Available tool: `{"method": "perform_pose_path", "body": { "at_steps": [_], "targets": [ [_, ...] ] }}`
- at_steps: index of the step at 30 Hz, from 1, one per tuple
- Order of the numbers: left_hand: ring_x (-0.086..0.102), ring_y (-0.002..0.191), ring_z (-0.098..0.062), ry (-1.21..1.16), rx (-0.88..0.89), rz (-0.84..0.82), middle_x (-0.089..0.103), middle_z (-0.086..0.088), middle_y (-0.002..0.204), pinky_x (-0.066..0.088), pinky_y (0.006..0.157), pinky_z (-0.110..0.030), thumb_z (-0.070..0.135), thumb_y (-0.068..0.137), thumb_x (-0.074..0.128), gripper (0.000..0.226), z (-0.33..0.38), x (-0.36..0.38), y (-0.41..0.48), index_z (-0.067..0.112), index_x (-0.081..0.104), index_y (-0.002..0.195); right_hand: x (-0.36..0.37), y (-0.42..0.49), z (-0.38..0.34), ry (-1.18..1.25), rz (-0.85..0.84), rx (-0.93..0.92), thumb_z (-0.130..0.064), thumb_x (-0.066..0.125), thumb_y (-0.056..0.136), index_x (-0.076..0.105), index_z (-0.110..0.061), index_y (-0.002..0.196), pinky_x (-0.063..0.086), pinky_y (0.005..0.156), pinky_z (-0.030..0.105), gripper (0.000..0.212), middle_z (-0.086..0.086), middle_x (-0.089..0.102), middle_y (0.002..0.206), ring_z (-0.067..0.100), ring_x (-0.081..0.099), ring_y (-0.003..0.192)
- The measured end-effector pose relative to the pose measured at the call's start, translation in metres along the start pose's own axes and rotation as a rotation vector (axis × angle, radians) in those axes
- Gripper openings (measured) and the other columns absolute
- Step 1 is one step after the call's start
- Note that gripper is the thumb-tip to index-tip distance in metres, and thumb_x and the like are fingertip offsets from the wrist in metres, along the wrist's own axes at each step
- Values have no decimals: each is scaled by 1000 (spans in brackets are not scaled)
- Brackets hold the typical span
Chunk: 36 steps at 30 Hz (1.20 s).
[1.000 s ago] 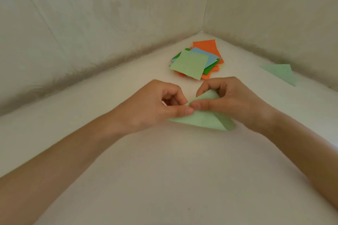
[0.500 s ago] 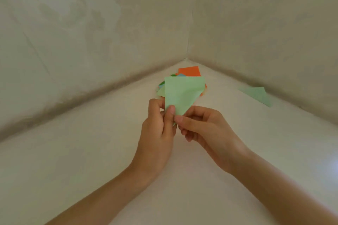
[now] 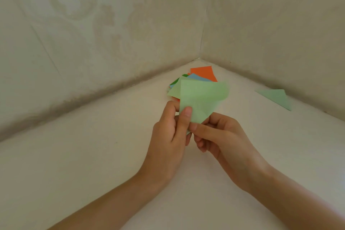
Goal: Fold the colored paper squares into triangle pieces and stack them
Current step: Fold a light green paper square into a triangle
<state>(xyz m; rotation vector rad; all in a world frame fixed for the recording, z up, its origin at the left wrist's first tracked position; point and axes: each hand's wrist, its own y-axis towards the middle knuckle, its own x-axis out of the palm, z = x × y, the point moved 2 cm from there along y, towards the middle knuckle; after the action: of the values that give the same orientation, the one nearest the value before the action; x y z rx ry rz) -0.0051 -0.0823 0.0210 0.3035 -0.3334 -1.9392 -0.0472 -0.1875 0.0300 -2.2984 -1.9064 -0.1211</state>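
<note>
Pinching light-green paper (image 3: 200, 99) — left hand (image 3: 168, 142), right hand (image 3: 222, 140).

Light green paper piece (image 3: 202, 97), partly folded, is up off the surface and roughly upright. Its lower end tapers to a point, and I pinch it there with my left hand (image 3: 168, 142) and right hand (image 3: 224, 140), left thumb on the near face. The top edge is wide; its right corner curls and is blurred.

Loose pile of coloured paper squares (image 3: 203, 73) lies in the corner behind it, showing orange, light blue, dark green and light green, partly hidden by the held piece.

Folded light green paper triangle (image 3: 274, 97) lies flat well to the right, near the wall.
</note>
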Motion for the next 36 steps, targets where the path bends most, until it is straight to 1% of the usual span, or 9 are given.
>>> {"method": "perform_pose_path", "body": {
  "at_steps": [3, 5, 9, 16, 23, 25, 29, 33, 36],
  "targets": [
    [46, 46, -14, 19, 15, 27, 58, -5, 57, 37, 47, -19, 35, 97, 43, 26, -2, -2, 0, 11, 47, 87, 0, 0, 1, 22, 7, 38, -4, 65, 79, 57, -7, 64, 36, 47, 21, 18, 5, 54, 55, 12, 46, 51],
    [43, 47, -17, 13, 8, 37, 55, -9, 58, 36, 45, -20, 36, 97, 44, 28, -3, -3, 0, 10, 47, 88, -3, 1, -3, 32, 22, 37, -15, 67, 74, 57, -6, 64, 37, 47, 21, 16, 6, 55, 56, 13, 47, 51],
    [35, 43, -4, 38, 28, 25, 44, 6, 49, 30, 44, -14, 32, 92, 41, 22, -2, -2, 0, 12, 46, 85, -17, 5, -15, 91, 139, -51, -19, 66, 69, 61, -1, 68, 39, 46, 20, 19, 6, 57, 56, 12, 47, 50],
    [36, 42, -4, 18, 11, 57, 43, 6, 46, 28, 44, -13, 33, 91, 42, 22, 1, 0, -1, 12, 46, 84, -22, 5, -16, 56, 222, -162, -11, 67, 76, 60, 0, 64, 40, 48, 20, 18, 6, 59, 56, 13, 48, 50],
    [37, 41, -4, -81, -67, 23, 40, 4, 44, 30, 46, -10, 36, 82, 51, 23, 3, -1, 2, 13, 55, 82, -26, 6, -20, 94, 194, -197, -23, 61, 75, 62, -3, 60, 42, 48, 22, 25, 7, 59, 57, 15, 50, 53],
    [38, 42, -4, -105, -113, -7, 39, 0, 45, 31, 47, -12, 36, 77, 58, 24, 1, -2, 3, 12, 60, 78, -28, 6, -22, 84, 220, -224, -23, 62, 75, 62, -6, 56, 41, 48, 21, 25, 7, 58, 56, 14, 49, 52],
    [36, 42, -7, -88, -153, -36, 37, 5, 42, 29, 47, -18, 37, 76, 60, 24, -3, -1, 5, 13, 62, 77, -30, 6, -20, -10, 290, -278, -18, 63, 83, 62, -8, 55, 40, 48, 21, 30, 5, 59, 55, 14, 49, 51],
    [35, 45, -14, -92, -183, -22, 31, -16, 51, 32, 45, -15, 34, 71, 67, 20, -3, -1, 6, 15, 62, 68, -33, 7, -19, -75, 384, -335, -16, 60, 90, 61, -6, 59, 41, 50, 22, 32, 3, 60, 55, 13, 49, 52],
    [39, 61, -21, -117, -208, -92, 41, -21, 63, 36, 55, -20, 39, 71, 80, 41, -6, -4, 6, 2, 65, 75, -36, 8, -21, -19, 342, -337, -15, 60, 89, 60, -7, 58, 40, 50, 22, 32, 3, 58, 55, 15, 47, 52]
  ]
}}
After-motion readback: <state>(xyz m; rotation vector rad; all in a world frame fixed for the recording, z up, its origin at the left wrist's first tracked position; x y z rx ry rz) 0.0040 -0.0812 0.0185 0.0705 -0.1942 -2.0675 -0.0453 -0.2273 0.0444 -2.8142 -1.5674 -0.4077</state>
